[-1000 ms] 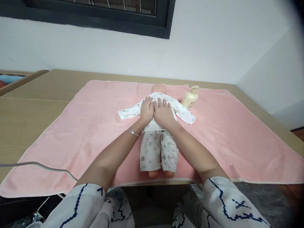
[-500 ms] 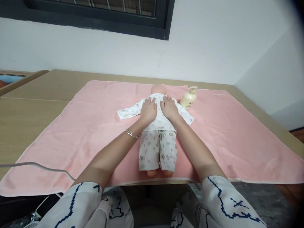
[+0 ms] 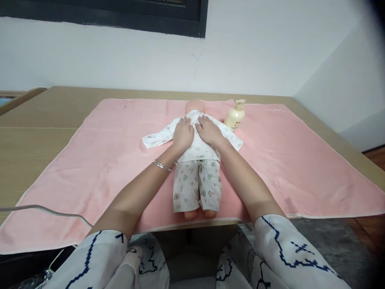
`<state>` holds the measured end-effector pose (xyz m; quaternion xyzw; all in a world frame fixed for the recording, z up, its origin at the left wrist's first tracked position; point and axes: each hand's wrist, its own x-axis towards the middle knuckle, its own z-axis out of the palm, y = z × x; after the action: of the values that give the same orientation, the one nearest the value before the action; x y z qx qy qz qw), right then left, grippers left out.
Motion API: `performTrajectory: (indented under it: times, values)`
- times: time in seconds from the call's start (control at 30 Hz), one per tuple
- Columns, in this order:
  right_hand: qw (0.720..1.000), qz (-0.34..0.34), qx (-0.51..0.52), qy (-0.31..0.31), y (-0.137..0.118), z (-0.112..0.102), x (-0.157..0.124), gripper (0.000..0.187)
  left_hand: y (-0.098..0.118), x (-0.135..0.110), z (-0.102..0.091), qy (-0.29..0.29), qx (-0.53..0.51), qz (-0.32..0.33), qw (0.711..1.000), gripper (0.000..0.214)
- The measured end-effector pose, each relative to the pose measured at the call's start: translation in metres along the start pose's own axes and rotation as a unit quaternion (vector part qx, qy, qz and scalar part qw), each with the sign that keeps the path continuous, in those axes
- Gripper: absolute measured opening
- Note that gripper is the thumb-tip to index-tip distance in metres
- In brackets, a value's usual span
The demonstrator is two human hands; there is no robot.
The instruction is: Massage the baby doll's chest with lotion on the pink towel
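Note:
A baby doll (image 3: 197, 150) in a white printed top and trousers lies face down, its head at the far end and its feet toward me. My left hand (image 3: 183, 134) rests flat on the left side of its upper back, fingers pointing away from me. On the right side of the back lies my right hand (image 3: 209, 131), also flat, with its fingertips angled inward. Neither hand grips anything. The doll's sleeves stretch out to both sides. A silver bangle (image 3: 163, 165) circles my left wrist.
Beneath the doll a pink blanket (image 3: 117, 148) covers much of the wooden table (image 3: 33, 152). A cream pump bottle (image 3: 235, 116) stands by the doll's right sleeve. A grey cable (image 3: 45, 208) crosses the blanket's left corner. Behind rises a white wall (image 3: 252, 52).
The view has tilted down and shifted slightly, so the scene sits higher and a little left. My hands stay on the doll's back, fingers slightly closer to its neck.

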<state>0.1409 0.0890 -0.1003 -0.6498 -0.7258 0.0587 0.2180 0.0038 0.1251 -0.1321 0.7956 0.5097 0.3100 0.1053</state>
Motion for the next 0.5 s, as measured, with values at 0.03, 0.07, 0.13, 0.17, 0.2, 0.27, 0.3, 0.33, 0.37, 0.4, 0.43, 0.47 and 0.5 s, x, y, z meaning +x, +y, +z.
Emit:
performTrajectory:
  times: [0.03, 0.07, 0.13, 0.17, 0.2, 0.27, 0.3, 0.33, 0.37, 0.4, 0.43, 0.47, 0.5]
  values:
    - [1.0, 0.0, 0.017, 0.004, 0.007, 0.003, 0.004, 0.05, 0.008, -0.005, -0.002, -0.002, 0.012, 0.014, 1.0, 0.048]
    - [1.0, -0.005, 0.029, 0.006, 0.014, 0.005, 0.008, 0.051, 0.014, -0.008, -0.004, -0.007, 0.019, 0.026, 0.999, 0.048]
    - [0.999, -0.017, 0.033, 0.002, 0.02, 0.007, 0.011, 0.052, 0.017, -0.008, -0.008, -0.027, 0.012, 0.031, 0.999, 0.048]
    - [1.0, -0.02, 0.023, -0.005, 0.019, 0.006, 0.01, 0.053, 0.015, -0.006, -0.011, -0.04, 0.001, 0.024, 0.999, 0.048]
    - [1.0, -0.02, 0.005, -0.014, 0.014, 0.005, 0.008, 0.054, 0.011, -0.002, -0.013, -0.053, -0.009, 0.011, 0.999, 0.048]
    - [0.999, -0.016, -0.038, -0.032, -0.001, -0.001, -0.002, 0.055, -0.001, 0.006, -0.016, -0.072, -0.021, -0.018, 0.997, 0.051]
    - [0.998, -0.014, -0.058, -0.038, -0.01, -0.004, -0.007, 0.052, -0.006, 0.01, -0.016, -0.076, -0.02, -0.027, 0.997, 0.053]
    - [0.997, -0.012, -0.073, -0.039, -0.019, -0.007, -0.012, 0.049, -0.01, 0.012, -0.017, -0.075, -0.015, -0.03, 0.997, 0.054]
    - [0.996, -0.006, -0.083, -0.04, -0.025, -0.009, -0.015, 0.045, -0.012, 0.013, -0.017, -0.072, -0.005, -0.029, 0.997, 0.054]
    - [0.995, 0.002, -0.087, -0.04, -0.029, -0.011, -0.017, 0.042, -0.011, 0.012, -0.018, -0.066, 0.01, -0.024, 0.997, 0.052]
    - [0.995, 0.01, -0.085, -0.041, -0.029, -0.013, -0.017, 0.041, -0.008, 0.01, -0.018, -0.057, 0.029, -0.019, 0.998, 0.049]
    - [0.996, 0.014, -0.076, -0.043, -0.026, -0.013, -0.015, 0.041, -0.003, 0.007, -0.019, -0.049, 0.054, -0.016, 0.997, 0.046]
    - [0.997, 0.014, -0.061, -0.043, -0.021, -0.013, -0.012, 0.042, 0.003, 0.002, -0.02, -0.043, 0.081, -0.017, 0.996, 0.044]
